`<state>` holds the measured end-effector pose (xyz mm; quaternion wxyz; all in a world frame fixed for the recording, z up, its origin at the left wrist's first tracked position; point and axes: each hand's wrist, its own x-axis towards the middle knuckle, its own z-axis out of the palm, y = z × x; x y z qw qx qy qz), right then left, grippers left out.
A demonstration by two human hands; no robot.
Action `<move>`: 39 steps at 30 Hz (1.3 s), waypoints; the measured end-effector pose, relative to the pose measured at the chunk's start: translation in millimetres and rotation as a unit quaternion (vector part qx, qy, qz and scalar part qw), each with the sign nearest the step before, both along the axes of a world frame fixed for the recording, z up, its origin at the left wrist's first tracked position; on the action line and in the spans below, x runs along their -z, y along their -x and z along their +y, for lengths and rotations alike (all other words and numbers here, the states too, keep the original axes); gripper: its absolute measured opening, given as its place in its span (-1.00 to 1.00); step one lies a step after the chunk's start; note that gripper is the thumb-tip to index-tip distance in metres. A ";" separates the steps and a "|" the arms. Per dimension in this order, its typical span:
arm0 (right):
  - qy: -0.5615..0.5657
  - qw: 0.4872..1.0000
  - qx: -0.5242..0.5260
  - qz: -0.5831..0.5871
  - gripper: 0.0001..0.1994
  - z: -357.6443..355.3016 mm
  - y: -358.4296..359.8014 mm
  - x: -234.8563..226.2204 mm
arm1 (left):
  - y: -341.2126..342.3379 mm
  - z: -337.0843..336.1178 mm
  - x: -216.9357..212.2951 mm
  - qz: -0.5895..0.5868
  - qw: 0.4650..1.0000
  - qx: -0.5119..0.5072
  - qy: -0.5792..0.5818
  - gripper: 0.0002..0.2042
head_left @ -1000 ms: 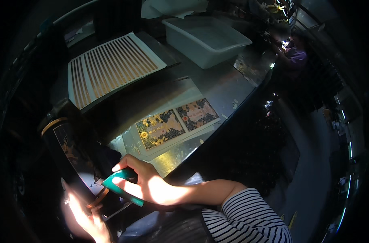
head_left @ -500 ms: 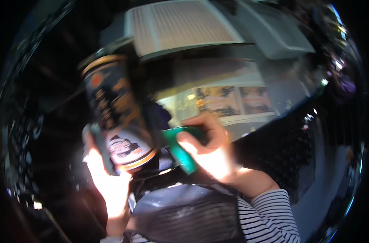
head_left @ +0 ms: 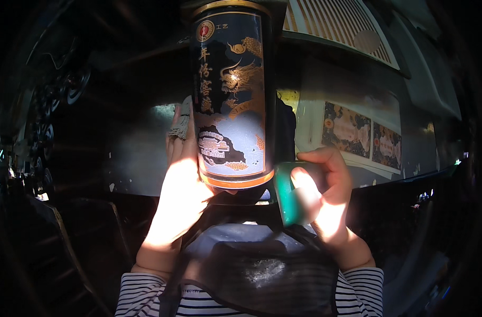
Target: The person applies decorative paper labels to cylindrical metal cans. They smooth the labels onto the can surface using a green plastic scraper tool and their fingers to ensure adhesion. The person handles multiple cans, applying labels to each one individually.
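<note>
Two bare hands are raised close in front of the person's chest, each with something in it. The left hand (head_left: 180,185) grips a tall dark cylindrical box (head_left: 231,95) from its left side, palm pressed along the wall and fingers (head_left: 178,127) reaching up beside it, one of them wrapped in a grey knitted cover. The box stands nearly upright, its long axis running top to bottom, the gold-rimmed upper end pointing away and up, the orange-banded lower end just above the palm. A gold dragon figure faces the person. The right hand (head_left: 325,195) is clenched around a green flat tool (head_left: 287,194), thumb across its front, holding it just beside the box's lower right edge; whether they touch cannot be told. Behind, on a metal worktable (head_left: 415,132), lie two patterned printed sheets (head_left: 365,134), and farther back a white slatted tray (head_left: 341,26). Striped sleeves (head_left: 146,296) and a dark apron (head_left: 262,269) show at the bottom.
</note>
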<state>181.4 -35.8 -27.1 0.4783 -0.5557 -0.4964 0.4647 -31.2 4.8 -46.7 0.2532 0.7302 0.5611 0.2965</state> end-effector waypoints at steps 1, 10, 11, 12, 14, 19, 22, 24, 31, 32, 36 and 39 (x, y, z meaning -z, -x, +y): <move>-0.021 1.000 -0.008 -0.005 -0.78 -2.1 -4.9 4.7 | -2.9 0.9 -5.8 0.000 1.000 -0.003 -0.020 0.03; -0.163 0.984 -0.070 -0.017 -0.79 9.8 5.7 -12.1 | -43.8 3.5 -47.6 0.300 0.935 0.019 -0.189 -0.03; -0.107 0.993 -0.052 0.009 -0.79 9.1 1.1 -7.6 | -38.6 4.0 -40.7 0.235 0.948 -0.002 -0.215 0.03; -0.050 0.998 -0.034 0.035 -0.79 9.0 -1.3 -3.3 | -27.4 3.4 -33.1 0.160 0.972 0.029 -0.170 0.19; -0.051 0.998 0.006 0.022 -0.81 9.1 -3.7 15.3 | -7.1 5.9 -12.8 0.109 0.984 0.045 -0.135 0.27; -0.034 0.996 -0.034 0.081 -0.79 8.3 -5.2 -14.6 | -32.7 -3.1 -46.3 0.094 0.973 0.063 -0.199 0.07; -0.109 0.992 -0.066 0.018 -0.77 10.7 5.7 -11.9 | -48.0 3.5 -39.9 0.402 0.886 0.010 -0.230 -0.35; -0.051 0.997 -0.057 0.013 -0.77 12.4 -2.4 -8.5 | -38.5 2.0 -40.0 0.232 0.963 0.001 -0.138 -0.28; 0.011 0.999 0.000 0.043 -0.80 12.9 -10.5 5.5 | -26.0 -2.7 -16.5 -0.165 0.985 0.035 -0.037 0.25; 0.004 0.998 -0.003 0.063 -0.79 10.7 -12.0 -1.3 | -29.5 -3.0 -22.4 -0.071 0.995 0.030 -0.068 0.19; -0.033 0.990 -0.133 0.036 -0.76 12.2 -8.6 -24.7 | -38.1 -1.4 -39.7 0.243 0.946 0.033 -0.214 0.04; 0.007 0.998 -0.052 0.039 -0.76 11.6 -12.7 -2.0 | -24.2 -0.9 -18.3 0.075 0.986 0.025 -0.146 0.15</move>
